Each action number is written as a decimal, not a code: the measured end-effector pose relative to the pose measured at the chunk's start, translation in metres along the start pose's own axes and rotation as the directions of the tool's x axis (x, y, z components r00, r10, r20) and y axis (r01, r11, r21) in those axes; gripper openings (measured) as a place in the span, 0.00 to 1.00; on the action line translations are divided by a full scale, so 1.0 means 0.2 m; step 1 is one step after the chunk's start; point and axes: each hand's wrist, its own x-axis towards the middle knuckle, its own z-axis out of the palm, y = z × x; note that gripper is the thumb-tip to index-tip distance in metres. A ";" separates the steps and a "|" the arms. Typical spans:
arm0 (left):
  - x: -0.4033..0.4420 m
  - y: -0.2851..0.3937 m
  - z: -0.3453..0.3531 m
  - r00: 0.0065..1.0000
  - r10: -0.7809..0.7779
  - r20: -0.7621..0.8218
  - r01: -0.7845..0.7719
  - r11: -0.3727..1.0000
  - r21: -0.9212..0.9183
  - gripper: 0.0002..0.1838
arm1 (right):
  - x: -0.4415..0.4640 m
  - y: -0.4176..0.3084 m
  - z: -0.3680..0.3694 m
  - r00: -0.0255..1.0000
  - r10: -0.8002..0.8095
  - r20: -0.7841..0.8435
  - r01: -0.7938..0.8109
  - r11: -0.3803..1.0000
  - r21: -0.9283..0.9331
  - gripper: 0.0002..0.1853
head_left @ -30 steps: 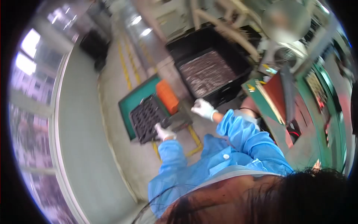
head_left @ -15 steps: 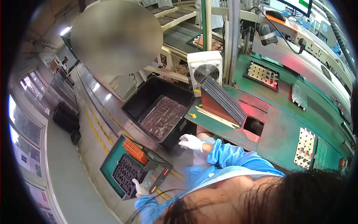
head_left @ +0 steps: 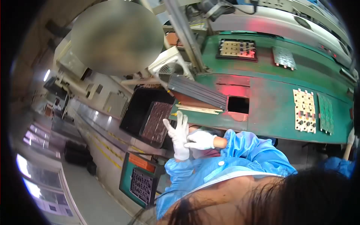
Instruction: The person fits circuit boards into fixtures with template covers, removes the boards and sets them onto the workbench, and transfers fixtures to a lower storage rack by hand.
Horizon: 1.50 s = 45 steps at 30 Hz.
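My left hand [head_left: 179, 135], in a white glove, is raised in front of my body with its fingers spread and holds nothing. Close beside it, my right hand [head_left: 203, 140], also gloved, points toward the left palm with its fingers stretched out. The fingertips overlap the edge of the left glove in view; whether they touch it I cannot tell. Beyond the hands is the green workbench [head_left: 270, 123], with grey ribbed panels [head_left: 197, 91] leaning at its left end. Below left, a black tray with cutouts [head_left: 143, 185] lies on a green-topped stand [head_left: 126, 179] beside orange pieces [head_left: 141, 162].
A black bin [head_left: 129, 112] with a dark sheet [head_left: 159, 120] inside stands left of the bench. The bench has a square opening [head_left: 238, 105], a cream component board [head_left: 305, 110] and a green circuit board [head_left: 325, 112]. Another person's arm [head_left: 349, 144] shows at far right.
My left hand has left the black tray and come up beside my right hand. The view has turned toward the bench.
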 end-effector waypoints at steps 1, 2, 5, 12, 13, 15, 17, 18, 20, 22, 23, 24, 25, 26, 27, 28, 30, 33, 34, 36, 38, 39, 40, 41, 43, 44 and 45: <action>0.05 -0.05 0.09 0.998 0.009 0.055 -0.010 1.000 0.030 0.39 | -0.04 0.02 -0.06 0.985 -0.054 -0.161 0.058 0.998 0.018 0.22; 0.10 -0.08 0.17 0.992 -0.016 0.126 0.016 1.000 0.005 0.41 | -0.08 0.05 -0.12 0.963 -0.037 -0.266 0.042 0.999 0.016 0.20; 0.33 -0.34 0.09 0.873 -0.052 0.485 0.113 0.989 -0.097 0.45 | -0.20 0.09 -0.30 0.927 -0.019 -0.375 0.035 0.999 0.038 0.18; 0.37 -0.40 0.57 0.810 -0.374 0.452 0.325 0.928 0.184 0.48 | -0.44 0.13 -0.85 0.960 0.275 0.048 -0.247 0.918 -0.310 0.17; 0.38 -0.45 0.57 0.796 -0.402 0.452 0.341 0.916 0.213 0.48 | -0.45 0.17 -0.94 0.925 0.376 0.058 -0.325 0.860 -0.395 0.17; 0.34 -0.57 0.57 0.805 -0.406 0.432 0.297 0.907 0.298 0.44 | -0.50 0.36 -1.11 0.884 0.466 -0.044 -0.431 0.772 -0.467 0.17; 0.30 -0.70 0.52 0.802 -0.309 0.511 0.137 0.928 0.345 0.39 | -0.55 0.64 -1.24 0.828 0.511 -0.233 -0.560 0.720 -0.409 0.17; 0.28 -0.80 0.47 0.822 -0.199 0.533 0.041 0.955 0.294 0.32 | -0.57 0.76 -1.31 0.765 0.561 -0.316 -0.644 0.676 -0.359 0.18; 0.25 -0.79 0.46 0.832 -0.371 0.412 0.074 0.811 0.580 0.26 | -0.61 1.11 -1.40 0.676 0.549 -0.491 -0.707 0.671 -0.224 0.17; 0.26 -0.76 0.48 0.844 -0.322 0.430 -0.002 0.798 0.602 0.22 | -0.61 1.34 -1.46 0.536 0.349 -0.768 -0.738 0.636 -0.226 0.14; 0.27 -0.76 0.48 0.851 -0.351 0.391 0.040 0.785 0.618 0.22 | -0.59 1.40 -1.50 0.526 0.356 -0.772 -0.753 0.617 -0.229 0.12; 0.28 -0.76 0.48 0.857 -0.376 0.351 0.080 0.771 0.632 0.21 | -0.55 1.44 -1.52 0.543 0.352 -0.762 -0.743 0.624 -0.242 0.12; 0.28 -0.77 0.49 0.882 -0.347 0.319 0.104 0.803 0.586 0.21 | -0.50 1.48 -1.55 0.627 0.239 -0.742 -0.643 0.696 -0.320 0.12; 0.29 -0.78 0.49 0.891 -0.336 0.307 0.102 0.804 0.586 0.21 | -0.45 1.51 -1.56 0.694 0.117 -0.711 -0.529 0.752 -0.393 0.11; 0.29 -0.78 0.48 0.878 -0.371 0.301 0.127 0.789 0.601 0.20 | -0.38 1.53 -1.57 0.713 0.131 -0.689 -0.526 0.750 -0.402 0.11; 0.29 -0.78 0.48 0.865 -0.406 0.295 0.152 0.772 0.617 0.20 | -0.33 1.58 -1.56 0.700 0.105 -0.706 -0.510 0.766 -0.391 0.12; 0.27 -0.81 0.46 0.869 -0.424 0.255 0.199 0.771 0.604 0.20 | -0.24 1.64 -1.55 0.627 0.248 -0.738 -0.664 0.666 -0.340 0.12; 0.27 -0.81 0.45 0.861 -0.427 0.277 0.222 0.805 0.550 0.21 | -0.19 1.68 -1.53 0.583 0.257 -0.771 -0.749 0.538 -0.387 0.11; 0.27 -0.80 0.45 0.863 -0.425 0.272 0.220 0.802 0.555 0.21 | -0.18 1.69 -1.53 0.577 0.262 -0.774 -0.764 0.508 -0.398 0.12; 0.27 -0.80 0.45 0.861 -0.408 0.304 0.175 0.798 0.576 0.20 | -0.18 1.68 -1.53 0.614 0.262 -0.745 -0.751 0.485 -0.448 0.11; 0.27 -0.83 0.44 0.877 -0.387 0.284 0.194 0.827 0.528 0.16 | -0.20 1.63 -1.51 0.636 0.159 -0.755 -0.709 0.508 -0.490 0.10; 0.27 -0.83 0.44 0.877 -0.381 0.293 0.186 0.831 0.524 0.16 | -0.21 1.59 -1.51 0.650 0.062 -0.758 -0.668 0.521 -0.530 0.09; 0.27 -0.83 0.44 0.876 -0.377 0.301 0.180 0.835 0.520 0.16 | -0.22 1.52 -1.54 0.656 0.061 -0.752 -0.666 0.517 -0.539 0.09; 0.27 -0.83 0.44 0.876 -0.379 0.299 0.187 0.837 0.514 0.16 | -0.23 1.46 -1.56 0.664 0.066 -0.745 -0.647 0.550 -0.527 0.08; 0.27 -0.82 0.45 0.868 -0.417 0.268 0.232 0.820 0.523 0.15 | -0.27 1.36 -1.59 0.687 0.085 -0.722 -0.620 0.588 -0.520 0.09; 0.27 -0.82 0.45 0.863 -0.436 0.256 0.253 0.811 0.528 0.15 | -0.30 1.32 -1.61 0.700 0.061 -0.712 -0.586 0.619 -0.523 0.09; 0.27 -0.82 0.45 0.863 -0.430 0.263 0.261 0.827 0.498 0.16 | -0.32 1.28 -1.61 0.708 0.010 -0.706 -0.574 0.589 -0.568 0.10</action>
